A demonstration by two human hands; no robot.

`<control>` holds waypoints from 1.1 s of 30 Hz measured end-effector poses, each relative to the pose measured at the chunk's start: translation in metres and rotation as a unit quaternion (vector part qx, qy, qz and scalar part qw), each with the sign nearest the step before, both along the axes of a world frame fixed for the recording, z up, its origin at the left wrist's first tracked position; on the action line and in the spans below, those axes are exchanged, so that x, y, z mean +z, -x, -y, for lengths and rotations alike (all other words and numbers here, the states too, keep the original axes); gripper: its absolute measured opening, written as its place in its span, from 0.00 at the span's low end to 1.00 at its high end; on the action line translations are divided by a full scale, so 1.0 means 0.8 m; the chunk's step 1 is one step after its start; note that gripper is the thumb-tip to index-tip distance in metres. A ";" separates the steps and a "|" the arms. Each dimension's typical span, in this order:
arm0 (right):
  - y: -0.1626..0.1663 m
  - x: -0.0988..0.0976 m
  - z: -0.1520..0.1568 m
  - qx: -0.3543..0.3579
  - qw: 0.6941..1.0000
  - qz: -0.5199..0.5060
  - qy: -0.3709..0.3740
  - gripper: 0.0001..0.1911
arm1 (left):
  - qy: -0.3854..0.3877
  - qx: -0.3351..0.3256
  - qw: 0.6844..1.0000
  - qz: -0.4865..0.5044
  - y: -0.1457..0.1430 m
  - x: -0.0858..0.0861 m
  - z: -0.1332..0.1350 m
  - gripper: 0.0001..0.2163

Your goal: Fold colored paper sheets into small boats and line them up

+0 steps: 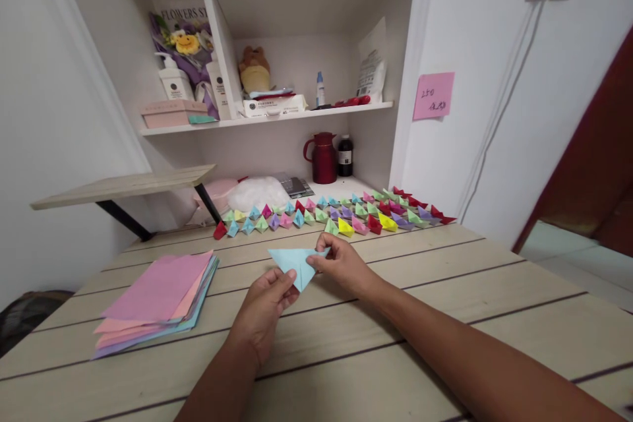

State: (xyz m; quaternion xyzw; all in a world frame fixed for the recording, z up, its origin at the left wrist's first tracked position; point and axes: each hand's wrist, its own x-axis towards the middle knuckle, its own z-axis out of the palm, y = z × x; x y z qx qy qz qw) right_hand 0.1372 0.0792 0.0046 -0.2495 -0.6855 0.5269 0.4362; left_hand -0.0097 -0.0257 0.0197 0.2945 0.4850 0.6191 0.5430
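A light blue sheet of paper folded into a triangle (297, 262) is held above the table between my two hands, its point facing down towards me. My left hand (270, 293) pinches its lower left side, the thumb lying on the front face. At the upper right corner, my right hand (336, 260) grips the paper between thumb and bent fingers. A crease runs down the middle of the triangle. Beyond my hands stand rows of small folded paper boats (346, 227) in many colours.
A stack of coloured paper sheets (158, 290) lies on the slatted table (386, 369) at left. Behind it stands a small raised wooden shelf (123, 186) on black legs. A red jug (324, 158) and a dark bottle (345, 155) stand at the back.
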 end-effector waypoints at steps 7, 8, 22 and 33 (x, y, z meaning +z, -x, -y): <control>-0.001 -0.001 -0.003 -0.015 0.999 0.001 -0.033 0.15 | 0.001 -0.024 0.996 -0.084 -0.008 -0.002 -0.001 0.18; 0.000 -0.001 -0.002 -0.018 0.999 0.002 -0.041 0.14 | 0.000 -0.020 0.995 -0.094 -0.010 -0.003 -0.002 0.18; -0.014 0.019 -0.014 -0.050 0.991 -0.123 0.028 0.24 | -0.036 0.058 0.990 -0.120 -0.005 -0.009 -0.010 0.19; 0.004 -0.001 0.007 0.115 0.979 -0.071 0.153 0.24 | -0.026 0.040 0.989 -0.139 -0.004 -0.013 -0.014 0.21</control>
